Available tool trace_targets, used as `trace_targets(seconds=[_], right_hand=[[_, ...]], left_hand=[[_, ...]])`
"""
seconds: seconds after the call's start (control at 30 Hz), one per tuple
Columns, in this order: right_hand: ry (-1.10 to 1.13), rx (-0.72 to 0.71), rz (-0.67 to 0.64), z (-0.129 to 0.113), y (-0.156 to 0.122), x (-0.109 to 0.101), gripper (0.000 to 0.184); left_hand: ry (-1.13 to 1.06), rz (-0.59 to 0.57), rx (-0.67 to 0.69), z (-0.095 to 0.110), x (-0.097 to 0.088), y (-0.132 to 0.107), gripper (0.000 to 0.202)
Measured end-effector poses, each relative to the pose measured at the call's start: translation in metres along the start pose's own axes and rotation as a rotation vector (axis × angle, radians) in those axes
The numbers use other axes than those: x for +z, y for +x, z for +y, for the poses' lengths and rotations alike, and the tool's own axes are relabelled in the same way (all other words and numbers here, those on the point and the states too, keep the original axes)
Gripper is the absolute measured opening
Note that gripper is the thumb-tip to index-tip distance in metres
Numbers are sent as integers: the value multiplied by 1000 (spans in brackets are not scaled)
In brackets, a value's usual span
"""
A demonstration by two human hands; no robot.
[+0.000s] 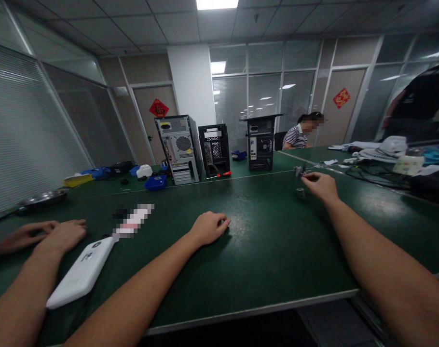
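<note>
My left hand [209, 227] rests on the green tabletop [263, 260] near the middle, its fingers loosely curled together with nothing visible in them. My right hand [321, 185] reaches out to the right, thumb and forefinger pinched. Whatever lies between those fingertips is too small to make out. Just below them a small grey metal cylinder [300, 193] stands on the table. Right behind the fingertips are another small metal cylinder [298, 170] and a thin upright metal piece [304, 168], partly covered by the hand.
Another person's hands [60, 236] lie at the left, beside a white flat slab [85, 272]. Opened computer cases [183, 149] stand at the back, with a red-handled screwdriver [225, 174] and a blue tray [156, 182]. Cables [371, 176] and a white helmet [393, 144] lie right.
</note>
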State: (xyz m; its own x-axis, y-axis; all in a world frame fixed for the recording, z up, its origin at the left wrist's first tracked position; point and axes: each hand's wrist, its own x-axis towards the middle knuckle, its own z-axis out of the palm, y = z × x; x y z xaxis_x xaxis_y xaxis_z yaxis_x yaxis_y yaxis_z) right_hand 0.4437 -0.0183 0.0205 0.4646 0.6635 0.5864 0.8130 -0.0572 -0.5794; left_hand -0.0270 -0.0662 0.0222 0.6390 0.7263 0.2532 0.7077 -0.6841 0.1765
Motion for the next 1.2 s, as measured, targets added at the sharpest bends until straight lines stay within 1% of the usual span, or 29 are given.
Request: trace_targets(seconds=[0.13,0.23,0.47,0.77,0.9,1.1,1.2], right_hand=[[9,9,-54,10,-5,-4,34],[-7,-39,-132,14,-6,1,37],[-103,-115,-212,17,-2,10,34],[-143,-129,-239,15,-2,12,33],[-159,-126,-231,15,-2,12,32],[-145,-116,-256,22,0,14,29],[-152,-87,-254,24,1,15,28]], left_hand=[[2,-9,-18,1,0,0,42],[1,-14,-13,1,0,0,42],[4,-1,7,-1,2,1,41],[-1,-6,11,-1,2,0,42],[-7,-3,29,-2,2,1,42],[14,-7,9,-3,4,2,42],[4,-12,18,-3,4,2,42]])
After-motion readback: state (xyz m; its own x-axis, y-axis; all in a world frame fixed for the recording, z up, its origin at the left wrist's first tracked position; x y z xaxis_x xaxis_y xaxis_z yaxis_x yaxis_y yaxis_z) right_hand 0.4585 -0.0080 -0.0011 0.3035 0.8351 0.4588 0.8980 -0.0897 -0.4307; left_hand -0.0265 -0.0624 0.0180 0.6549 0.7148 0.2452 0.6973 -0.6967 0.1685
